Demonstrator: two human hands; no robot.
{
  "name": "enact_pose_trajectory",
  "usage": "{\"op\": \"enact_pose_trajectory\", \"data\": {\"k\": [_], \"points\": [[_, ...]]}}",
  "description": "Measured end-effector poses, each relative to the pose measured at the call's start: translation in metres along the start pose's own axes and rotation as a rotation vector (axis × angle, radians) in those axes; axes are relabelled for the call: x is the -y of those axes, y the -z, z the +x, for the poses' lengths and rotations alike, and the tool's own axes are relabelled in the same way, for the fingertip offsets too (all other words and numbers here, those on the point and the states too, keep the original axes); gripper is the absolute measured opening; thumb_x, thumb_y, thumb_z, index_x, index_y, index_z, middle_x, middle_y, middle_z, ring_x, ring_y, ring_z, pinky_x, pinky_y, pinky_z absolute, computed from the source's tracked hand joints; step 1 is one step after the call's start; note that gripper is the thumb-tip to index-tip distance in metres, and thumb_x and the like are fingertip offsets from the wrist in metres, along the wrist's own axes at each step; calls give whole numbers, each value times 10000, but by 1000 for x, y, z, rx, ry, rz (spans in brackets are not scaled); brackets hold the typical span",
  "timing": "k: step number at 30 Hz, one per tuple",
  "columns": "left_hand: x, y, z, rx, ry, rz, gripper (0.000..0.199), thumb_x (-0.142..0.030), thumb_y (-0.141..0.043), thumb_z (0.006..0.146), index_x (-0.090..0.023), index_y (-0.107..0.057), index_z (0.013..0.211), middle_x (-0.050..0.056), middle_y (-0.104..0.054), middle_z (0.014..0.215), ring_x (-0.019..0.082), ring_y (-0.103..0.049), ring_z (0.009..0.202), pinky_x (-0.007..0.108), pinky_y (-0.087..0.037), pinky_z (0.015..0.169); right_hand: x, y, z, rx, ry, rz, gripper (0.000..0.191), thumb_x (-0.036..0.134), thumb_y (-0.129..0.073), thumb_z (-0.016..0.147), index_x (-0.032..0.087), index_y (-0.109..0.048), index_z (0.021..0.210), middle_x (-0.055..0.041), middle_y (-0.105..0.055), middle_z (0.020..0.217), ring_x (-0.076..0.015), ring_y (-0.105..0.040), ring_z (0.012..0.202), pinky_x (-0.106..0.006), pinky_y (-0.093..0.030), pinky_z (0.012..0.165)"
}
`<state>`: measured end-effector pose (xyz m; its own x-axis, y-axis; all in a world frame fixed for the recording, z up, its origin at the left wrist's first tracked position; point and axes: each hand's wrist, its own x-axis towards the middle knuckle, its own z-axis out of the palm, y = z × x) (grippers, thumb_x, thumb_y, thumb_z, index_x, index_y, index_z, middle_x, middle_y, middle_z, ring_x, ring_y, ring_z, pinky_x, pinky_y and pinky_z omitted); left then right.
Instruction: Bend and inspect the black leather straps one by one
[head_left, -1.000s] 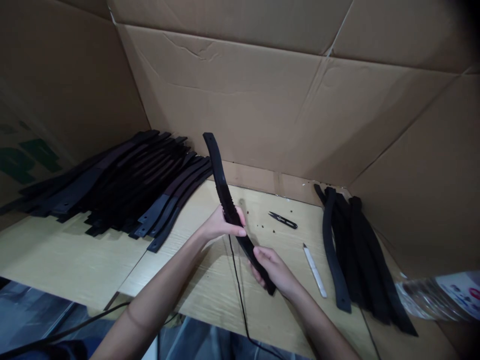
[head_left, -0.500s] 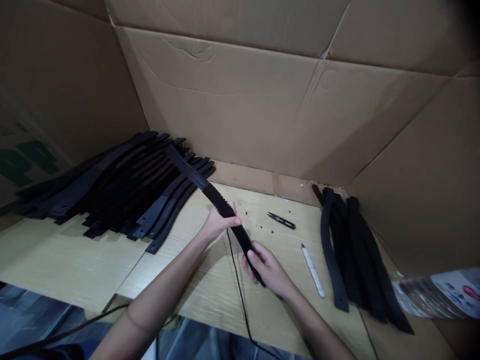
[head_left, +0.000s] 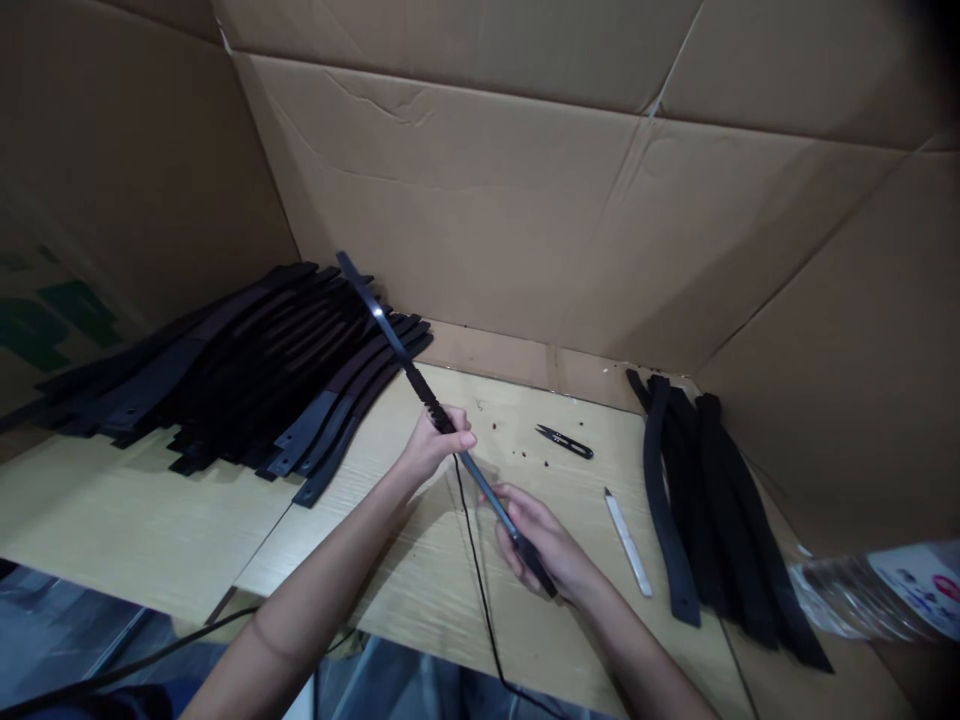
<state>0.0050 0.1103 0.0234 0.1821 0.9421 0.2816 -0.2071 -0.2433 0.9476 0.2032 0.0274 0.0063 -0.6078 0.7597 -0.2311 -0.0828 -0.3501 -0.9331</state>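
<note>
A long, slightly curved black strip slants across the middle of the view, turned edge-on. Dark cord is wound around its middle part in close turns. My left hand is closed around the strip just below the winding, thumb across it. A loose length of the cord hangs from under that hand toward the table's front edge. My right hand is at the strip's lower end, its fingers loosely curled behind it. How firmly these fingers press is hard to see.
A large heap of similar black strips lies at the left. Several more strips lie at the right, beside a plastic bottle. Thread snips and a white pen-like tool rest on the table. Cardboard walls enclose the back and sides.
The strip has rotated from its broad face to its narrow edge, its upper end rising. My right hand has shifted slightly down and right, its grip looser. My left hand has barely moved.
</note>
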Motion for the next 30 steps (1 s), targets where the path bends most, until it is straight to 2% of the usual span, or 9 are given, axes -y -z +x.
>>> {"op": "enact_pose_trajectory", "data": {"k": [3, 5, 7, 10, 13, 17, 21, 25, 30], "points": [[-4, -2, 0, -101, -6, 18, 530, -580, -783, 532, -171, -454, 460, -55, -377, 454, 83, -353, 478, 249, -280, 493, -4, 1, 3, 6, 69, -27, 500, 581, -656, 775, 231, -411, 1035, 80, -598, 576, -38, -374, 294, -130, -242, 301], [-10, -4, 0, -147, 4, 41, 451, -536, -797, 544, -160, -550, 507, -26, -481, 491, 104, -429, 518, 257, -337, 531, -6, 2, 5, -20, 79, -44, 426, 587, -592, 824, 226, -409, 954, 70, -609, 571, -40, -387, 291, -132, -238, 303], [-16, -7, -1, -167, 13, 60, 365, -476, -803, 570, -151, -637, 581, 6, -576, 566, 131, -498, 583, 268, -382, 583, -5, 2, 5, -51, 73, -46, 411, 616, -496, 870, 212, -425, 877, 49, -616, 552, -48, -404, 291, -141, -252, 303], [-22, -10, -3, -150, 29, 56, 287, -412, -787, 611, -147, -685, 650, 18, -612, 629, 141, -514, 626, 265, -384, 598, -2, 1, 5, -90, 57, -38, 469, 644, -489, 858, 178, -491, 811, 20, -622, 560, -54, -440, 314, -157, -295, 316], [-23, -10, -4, -59, 39, 7, 297, -420, -770, 611, -142, -667, 639, 4, -570, 599, 128, -475, 594, 256, -344, 558, 0, 0, 4, -131, 11, 6, 519, 665, -523, 825, 149, -554, 777, 36, -556, 489, -54, -417, 312, -163, -292, 314], [-16, -8, -4, 38, 39, -55, 378, -422, -790, 568, -154, -529, 511, -46, -419, 490, 88, -366, 503, 245, -243, 491, -2, 0, 4, -99, -37, 27, 540, 670, -470, 850, 146, -564, 764, 66, -449, 377, -64, -366, 285, -165, -273, 296], [-4, -4, -2, 39, 30, -110, 443, -431, -794, 562, -167, -444, 497, -67, -345, 477, 76, -302, 484, 243, -197, 484, -7, 0, 6, -42, 20, -19, 472, 627, -568, 818, 181, -509, 959, 53, -576, 590, -53, -428, 331, -156, -295, 315], [0, -1, 0, 26, -2, -108, 511, -440, -779, 598, -176, -359, 476, -80, -268, 467, 71, -253, 478, 246, -184, 491, -11, 2, 9, -29, 121, -72, 406, 510, -698, 774, 205, -475, 922, 66, -539, 710, -31, -447, 399, -150, -329, 365], [-14, -6, 0, -32, -26, 124, 366, -390, -781, 640, -163, -501, 575, -58, -408, 550, 92, -363, 551, 236, -268, 536, -12, 6, 10, -97, 104, -86, 433, 573, -569, 851, 145, -613, 902, 16, -539, 718, -45, -466, 449, -176, -384, 409]]}}
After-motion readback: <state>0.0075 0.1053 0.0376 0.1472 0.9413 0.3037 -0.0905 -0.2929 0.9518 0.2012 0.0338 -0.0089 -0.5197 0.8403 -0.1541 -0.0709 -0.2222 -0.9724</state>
